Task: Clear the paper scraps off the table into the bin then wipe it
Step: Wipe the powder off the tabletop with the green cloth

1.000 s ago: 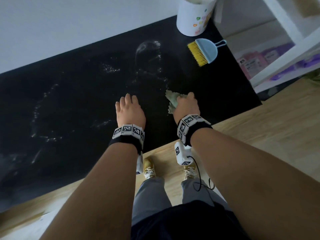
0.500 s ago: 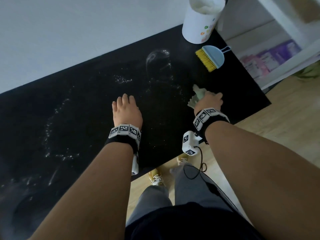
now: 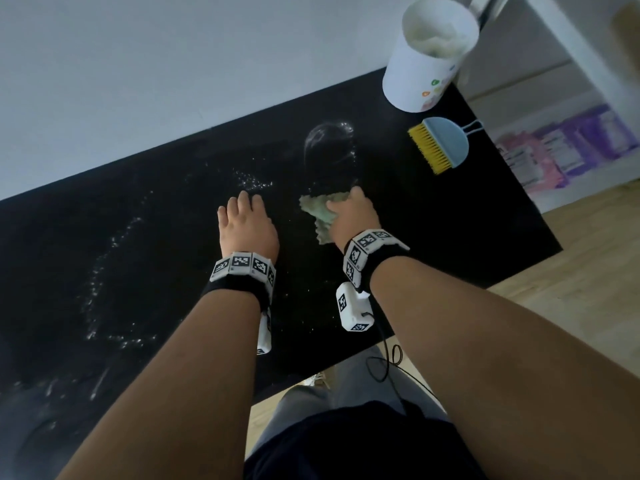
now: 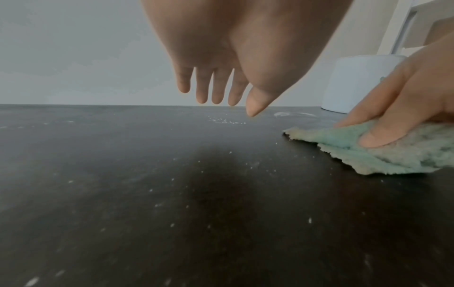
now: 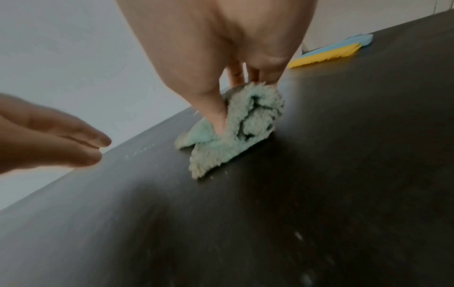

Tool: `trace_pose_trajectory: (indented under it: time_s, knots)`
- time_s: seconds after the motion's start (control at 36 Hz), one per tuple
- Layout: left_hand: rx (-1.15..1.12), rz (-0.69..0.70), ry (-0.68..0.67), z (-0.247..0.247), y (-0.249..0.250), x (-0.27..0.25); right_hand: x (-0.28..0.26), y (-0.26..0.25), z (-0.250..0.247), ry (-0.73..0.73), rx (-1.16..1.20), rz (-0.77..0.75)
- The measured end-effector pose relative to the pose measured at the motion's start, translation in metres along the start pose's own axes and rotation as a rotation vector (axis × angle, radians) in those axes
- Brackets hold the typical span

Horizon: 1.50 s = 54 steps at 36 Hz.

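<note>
A room in a home is suggested: a black surface (image 3: pixel 433 220) is set against a plain pale wall (image 3: pixel 138 81), over a wood-look floor (image 3: pixel 588 271). A white shelving unit (image 3: pixel 561 46) is seen at the right, with pink and purple packets (image 3: pixel 571 147) kept low in it. Household cleaning things are laid out on the surface: a small white bin (image 3: pixel 415 81) printed with coloured shapes, and a blue hand brush with yellow bristles (image 3: pixel 441 144)

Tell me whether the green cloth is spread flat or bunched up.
Bunched: the green cloth lies crumpled in folds on the table, gripped by the right hand.
</note>
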<state>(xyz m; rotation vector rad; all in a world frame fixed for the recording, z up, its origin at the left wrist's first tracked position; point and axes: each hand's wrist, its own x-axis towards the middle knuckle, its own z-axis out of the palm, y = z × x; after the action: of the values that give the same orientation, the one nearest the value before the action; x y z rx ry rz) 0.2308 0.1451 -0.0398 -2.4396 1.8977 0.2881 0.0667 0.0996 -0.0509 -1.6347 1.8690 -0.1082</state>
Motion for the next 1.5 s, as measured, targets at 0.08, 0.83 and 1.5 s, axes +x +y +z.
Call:
trace_pose_trajectory:
  time_s: [0.08, 0.83, 1.5]
  knots:
    - [-0.031, -0.010, -0.008, -0.001, 0.005, 0.012, 0.012, -0.004, -0.012, 0.050, 0.080, -0.018]
    - [-0.044, -0.087, -0.020, -0.009, 0.015, 0.070, 0.099, -0.022, -0.051, 0.236, -0.040, -0.082]
    - [-0.037, -0.188, -0.015, -0.007, -0.010, 0.073, 0.127, -0.059, -0.031, -0.011, -0.268, -0.294]
